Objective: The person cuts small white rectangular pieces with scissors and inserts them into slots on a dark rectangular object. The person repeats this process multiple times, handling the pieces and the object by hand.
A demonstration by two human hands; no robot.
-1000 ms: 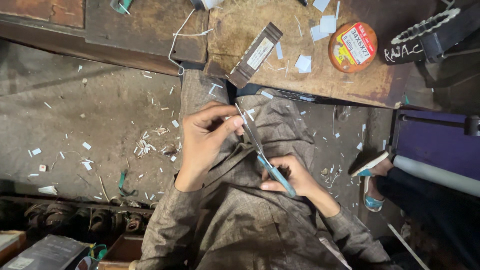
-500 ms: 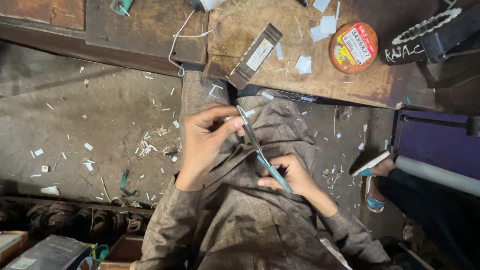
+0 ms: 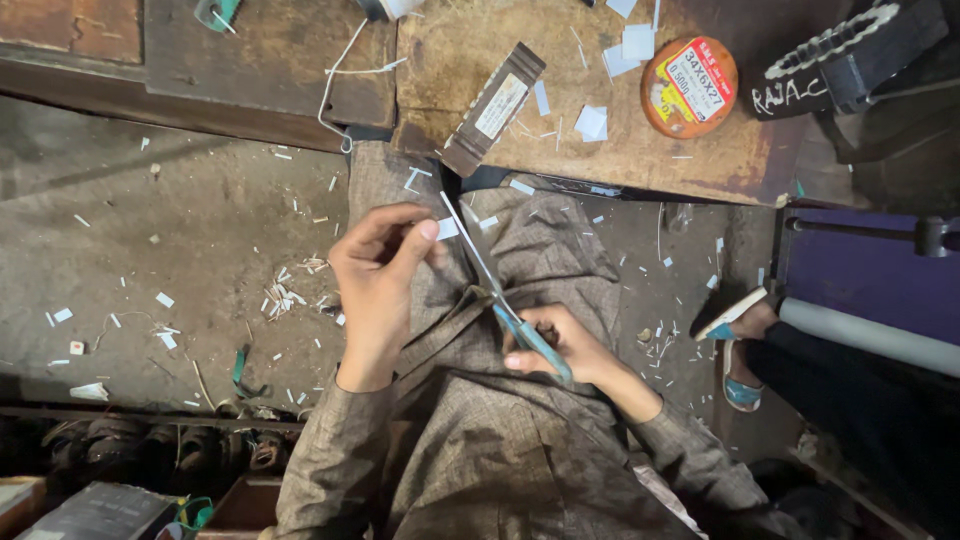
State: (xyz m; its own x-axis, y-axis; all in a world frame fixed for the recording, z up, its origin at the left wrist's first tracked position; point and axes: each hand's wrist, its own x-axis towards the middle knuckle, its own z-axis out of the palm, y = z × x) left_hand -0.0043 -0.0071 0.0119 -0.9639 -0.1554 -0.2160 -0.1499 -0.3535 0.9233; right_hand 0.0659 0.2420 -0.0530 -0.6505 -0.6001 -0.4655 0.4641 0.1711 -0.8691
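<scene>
My right hand [image 3: 562, 345] grips the blue handles of a pair of scissors [image 3: 497, 292], whose long blades point up and left over my lap. My left hand [image 3: 375, 275] pinches a small white strip of paper [image 3: 446, 229] between thumb and forefinger, right beside the blades. Both hands hover above my grey-brown garment [image 3: 500, 440], just below the edge of a worn wooden bench [image 3: 620, 150].
On the bench lie a dark rectangular block [image 3: 493, 108], a round orange tin [image 3: 689, 86], white paper squares [image 3: 592, 122] and a black toothed tool [image 3: 845, 60]. White clippings litter the concrete floor [image 3: 180, 260]. Another person's sandalled foot [image 3: 738, 345] is at the right.
The left hand has shifted slightly, keeping the white strip at the scissor blades. The right hand and scissors have stayed almost in place.
</scene>
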